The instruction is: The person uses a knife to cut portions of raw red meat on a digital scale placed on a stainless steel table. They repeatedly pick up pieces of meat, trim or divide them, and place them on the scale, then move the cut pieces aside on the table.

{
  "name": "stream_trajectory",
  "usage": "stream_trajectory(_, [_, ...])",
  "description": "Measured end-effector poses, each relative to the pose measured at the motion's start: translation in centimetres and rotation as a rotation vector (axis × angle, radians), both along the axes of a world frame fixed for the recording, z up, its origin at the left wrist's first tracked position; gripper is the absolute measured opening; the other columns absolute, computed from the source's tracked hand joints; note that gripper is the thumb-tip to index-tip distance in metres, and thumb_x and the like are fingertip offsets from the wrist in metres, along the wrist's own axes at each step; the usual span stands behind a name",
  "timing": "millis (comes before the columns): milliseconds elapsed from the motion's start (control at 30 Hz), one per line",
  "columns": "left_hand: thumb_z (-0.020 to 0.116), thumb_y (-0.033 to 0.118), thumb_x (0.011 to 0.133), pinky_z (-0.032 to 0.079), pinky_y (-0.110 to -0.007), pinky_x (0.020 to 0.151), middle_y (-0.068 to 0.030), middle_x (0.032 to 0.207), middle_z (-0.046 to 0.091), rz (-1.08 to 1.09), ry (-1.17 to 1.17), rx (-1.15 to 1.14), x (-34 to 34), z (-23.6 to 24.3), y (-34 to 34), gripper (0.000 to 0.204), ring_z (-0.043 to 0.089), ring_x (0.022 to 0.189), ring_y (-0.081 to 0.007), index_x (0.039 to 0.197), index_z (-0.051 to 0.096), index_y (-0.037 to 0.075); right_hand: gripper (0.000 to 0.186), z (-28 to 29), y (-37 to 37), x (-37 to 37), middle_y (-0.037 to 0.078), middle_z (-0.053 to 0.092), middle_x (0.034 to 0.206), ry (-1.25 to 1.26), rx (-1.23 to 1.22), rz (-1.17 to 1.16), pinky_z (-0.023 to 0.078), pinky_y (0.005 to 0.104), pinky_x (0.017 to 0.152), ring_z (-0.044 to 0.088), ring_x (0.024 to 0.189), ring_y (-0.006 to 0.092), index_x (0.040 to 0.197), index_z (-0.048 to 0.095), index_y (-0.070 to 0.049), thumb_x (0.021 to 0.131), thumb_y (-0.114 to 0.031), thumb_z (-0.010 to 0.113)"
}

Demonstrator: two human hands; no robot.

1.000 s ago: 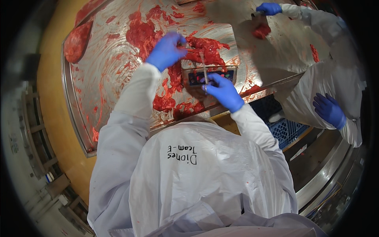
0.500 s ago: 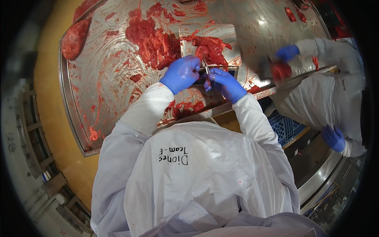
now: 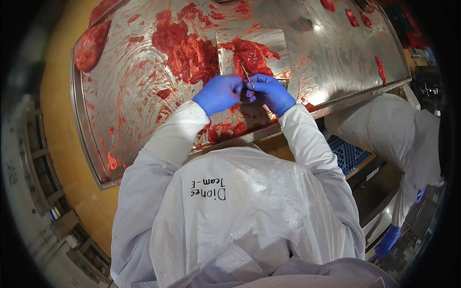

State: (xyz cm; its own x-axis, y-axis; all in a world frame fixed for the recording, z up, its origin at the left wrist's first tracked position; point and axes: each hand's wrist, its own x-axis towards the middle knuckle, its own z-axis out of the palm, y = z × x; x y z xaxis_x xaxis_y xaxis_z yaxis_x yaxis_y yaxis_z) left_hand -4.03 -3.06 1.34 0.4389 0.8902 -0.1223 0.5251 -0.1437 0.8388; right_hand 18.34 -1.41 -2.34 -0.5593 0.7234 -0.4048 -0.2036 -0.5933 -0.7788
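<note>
My right hand (image 3: 272,93), in a blue glove, grips slim metal scissors (image 3: 248,75) whose tips point away over the red meat. Close beside it, my left hand (image 3: 217,95), also gloved in blue, has curled fingers; anything in them is hidden. A piece of raw red meat (image 3: 250,54) lies on a flat square board (image 3: 279,42) just beyond both hands. Left of that board spreads a larger heap of red meat (image 3: 185,50). Darker scraps (image 3: 224,132) lie near the table's front edge, below my hands.
The metal table (image 3: 129,91) is smeared red and has a raised rim. A large rounded meat piece (image 3: 91,47) rests at the far left corner. At right, a co-worker (image 3: 384,122) in white bends beside the table, near a blue crate (image 3: 348,154).
My hands have shifted slightly, and the scissors now show more clearly beyond my fingers. The co-worker has moved from the table's edge toward the lower right, hands now lower down.
</note>
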Motion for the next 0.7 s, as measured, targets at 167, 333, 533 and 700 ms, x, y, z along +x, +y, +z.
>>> stream_trajectory(167, [0.067, 0.007, 0.08, 0.05, -0.038, 0.066, -0.0134, 0.076, 0.06, 0.211, -0.02, -0.094, -5.4, -0.5, 1.2, 0.013, 0.06, 0.068, -0.0237, 0.09, 0.061, 0.003, 0.044, 0.0, -2.6, 2.4, 0.004, 0.069, 0.089, 0.143, -0.141, 0.146, 0.054, 0.0314, 0.081, 0.065, 0.08, 0.0145, 0.127, 0.066, 0.001, 0.1, -0.034, 0.072])
stream_trajectory(333, [0.067, 0.005, 0.079, 0.047, -0.037, 0.062, -0.0088, 0.072, 0.058, 0.151, -0.256, -0.26, -3.2, -1.6, 0.0, 0.012, 0.058, 0.066, -0.0184, 0.089, 0.06, 0.003, 0.027, 0.1, -1.4, 0.3, 0.007, 0.068, 0.085, 0.25, -0.238, 0.057, 0.053, 0.0302, 0.075, 0.064, 0.077, 0.0164, 0.114, 0.069, 0.002, 0.1, -0.021, 0.071])
stream_trajectory(533, [0.067, -0.002, 0.081, 0.052, -0.032, 0.068, -0.0055, 0.08, 0.063, 0.371, -0.144, -0.303, -11.3, -4.8, -0.7, 0.013, 0.062, 0.077, -0.0169, 0.091, 0.064, 0.005, 0.024, 2.4, 0.5, 1.0, 0.008, 0.07, 0.087, 0.014, -0.167, -0.062, 0.056, 0.03, 0.078, 0.065, 0.075, 0.016, 0.115, 0.07, 0.002, 0.099, -0.015, 0.07])
stream_trajectory(700, [0.076, 0.003, 0.078, 0.059, -0.039, 0.093, -0.0286, 0.141, 0.059, 0.378, 0.424, 0.178, -21.4, -7.9, -2.0, 0.054, 0.069, 0.12, -0.0354, 0.131, 0.068, 0.006, 0.038, 2.8, -1.8, 3.1, 0.007, 0.073, 0.114, -0.272, 0.207, 0.416, 0.051, 0.0339, 0.104, 0.069, 0.108, 0.0169, 0.131, 0.067, -0.003, 0.095, -0.01, 0.072])
